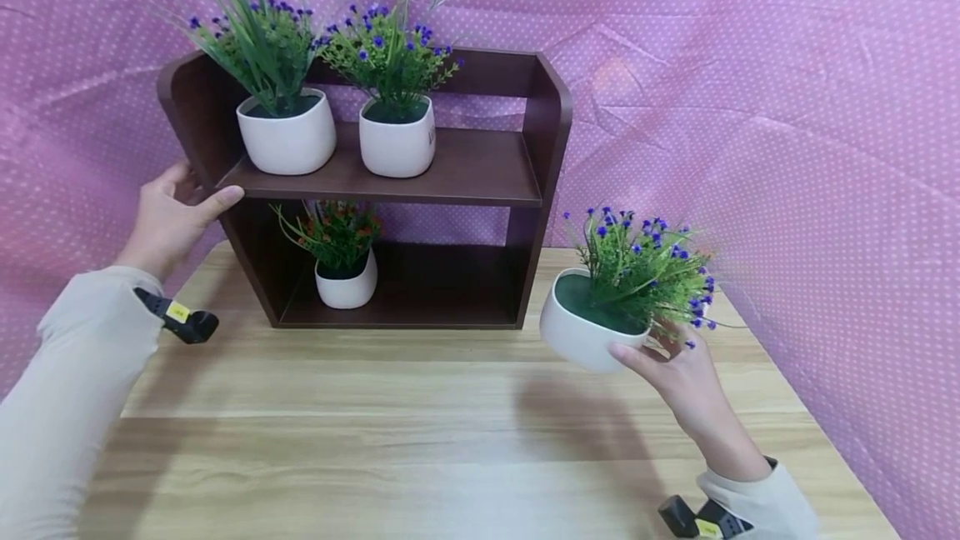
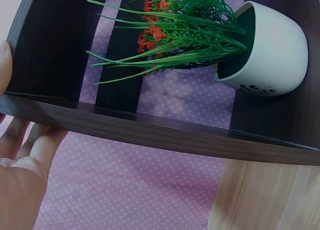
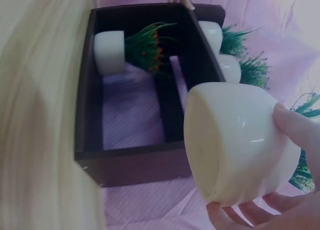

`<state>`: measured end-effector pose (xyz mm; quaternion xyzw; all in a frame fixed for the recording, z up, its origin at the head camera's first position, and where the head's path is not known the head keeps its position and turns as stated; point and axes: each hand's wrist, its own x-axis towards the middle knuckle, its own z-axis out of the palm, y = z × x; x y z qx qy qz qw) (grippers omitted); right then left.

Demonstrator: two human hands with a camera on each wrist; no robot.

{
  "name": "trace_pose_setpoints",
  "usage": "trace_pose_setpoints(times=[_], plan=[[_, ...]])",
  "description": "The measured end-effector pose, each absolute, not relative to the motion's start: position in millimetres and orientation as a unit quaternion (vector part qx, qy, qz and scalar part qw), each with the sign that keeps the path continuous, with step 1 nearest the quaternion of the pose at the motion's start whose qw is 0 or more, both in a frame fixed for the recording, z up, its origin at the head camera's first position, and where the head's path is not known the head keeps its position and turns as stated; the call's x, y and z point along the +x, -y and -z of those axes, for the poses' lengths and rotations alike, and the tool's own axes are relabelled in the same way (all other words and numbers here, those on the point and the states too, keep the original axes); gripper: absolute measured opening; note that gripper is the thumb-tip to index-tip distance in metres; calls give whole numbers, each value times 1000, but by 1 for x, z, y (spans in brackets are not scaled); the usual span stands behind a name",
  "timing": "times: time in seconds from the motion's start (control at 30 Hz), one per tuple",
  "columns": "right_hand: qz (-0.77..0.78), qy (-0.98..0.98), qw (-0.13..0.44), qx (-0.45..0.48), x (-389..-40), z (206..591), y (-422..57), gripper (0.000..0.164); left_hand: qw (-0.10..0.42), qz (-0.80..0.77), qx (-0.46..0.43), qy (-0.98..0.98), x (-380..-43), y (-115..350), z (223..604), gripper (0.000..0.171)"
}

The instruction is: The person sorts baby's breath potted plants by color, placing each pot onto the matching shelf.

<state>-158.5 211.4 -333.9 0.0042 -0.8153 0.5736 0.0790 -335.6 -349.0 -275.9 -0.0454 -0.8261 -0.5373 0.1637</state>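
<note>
My left hand [image 1: 168,219] grips the left side of a dark brown two-tier shelf [image 1: 465,165], thumb at the front edge and fingers around the outer face. In the left wrist view, those fingers [image 2: 42,145] show beyond the side panel. My right hand [image 1: 690,377] holds a white-potted artificial plant with purple flowers [image 1: 588,332] above the table, right of the shelf. It is tilted, with its foliage leaning right. Thumb and fingers clasp the white pot [image 3: 245,145] from opposite sides in the right wrist view, where its base shows.
On the upper tier stand a grassy purple-flowered plant [image 1: 288,136] and another purple-flowered plant [image 1: 397,140]. An orange-flowered plant [image 1: 347,282] sits at the lower tier's left. Under everything is a wooden table [image 1: 360,432]; pink dotted cloth [image 1: 750,90] hangs behind and at the sides.
</note>
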Motion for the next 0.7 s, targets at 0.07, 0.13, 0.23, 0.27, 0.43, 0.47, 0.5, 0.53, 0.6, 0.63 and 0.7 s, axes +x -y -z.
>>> trace_pose_setpoints(times=[0.07,0.13,0.23,0.27,0.43,0.47,0.5,0.53,0.6,0.63,0.7], plan=[[-572,816,80,18,-159,329,-209,73,170,541,-52,822,-336,348,276,65],[-572,816,81,31,-161,325,-206,73,173,538,-52,823,-336,348,277,64],[-573,814,83,43,-163,319,-200,72,170,543,-52,821,-335,348,277,64],[-572,815,85,44,-164,318,-198,72,169,544,-51,820,-335,348,277,64],[-590,803,76,36,-168,308,-185,72,172,543,-53,820,-336,348,277,64],[-596,799,75,35,-169,307,-182,73,173,543,-53,820,-336,348,277,64],[-601,795,71,34,-170,305,-179,72,173,543,-52,820,-336,348,277,64],[-604,793,71,33,-171,303,-177,72,173,543,-51,820,-335,348,278,64],[-607,791,72,32,-173,300,-172,72,173,542,-49,821,-335,348,278,64],[-609,789,73,33,-174,298,-169,72,172,540,-48,822,-335,348,278,65],[-612,787,73,33,-176,295,-165,72,170,541,-48,822,-335,348,278,65]])
